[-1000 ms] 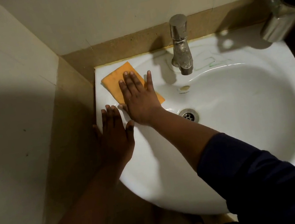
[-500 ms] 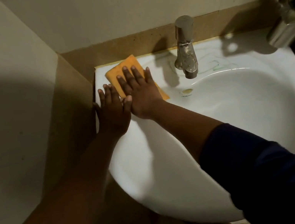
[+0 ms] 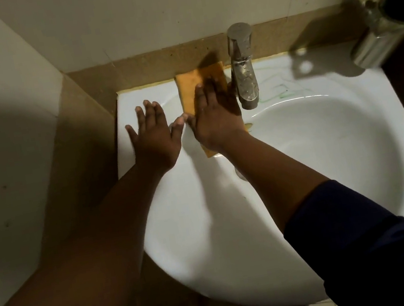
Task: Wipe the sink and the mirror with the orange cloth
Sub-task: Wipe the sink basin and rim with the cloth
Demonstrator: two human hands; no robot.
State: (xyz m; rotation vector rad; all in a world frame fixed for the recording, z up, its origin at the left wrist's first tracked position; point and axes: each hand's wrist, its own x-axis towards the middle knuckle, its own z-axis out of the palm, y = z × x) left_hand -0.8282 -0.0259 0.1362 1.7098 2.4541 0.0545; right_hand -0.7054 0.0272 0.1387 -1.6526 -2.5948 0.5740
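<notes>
The white sink (image 3: 328,147) fills the middle of the view. The orange cloth (image 3: 188,88) lies flat on its back rim, just left of the metal tap (image 3: 243,65). My right hand (image 3: 216,115) presses flat on the cloth, fingers stretched toward the wall, covering its middle; a corner of cloth shows below my wrist. My left hand (image 3: 153,134) rests palm down on the bare rim to the left, fingers spread, its thumb almost touching my right hand. Green scribble marks (image 3: 279,92) sit on the rim right of the tap. No mirror is in view.
A steel fixture with a round opening (image 3: 391,11) juts out at the upper right over the sink's corner. A brown stone ledge (image 3: 153,62) runs behind the sink and down its left side. Tiled walls close in at the back and left.
My right hand has slid the cloth rightward along the back rim, up against the tap. My left hand has shifted further onto the rim and spread its fingers.
</notes>
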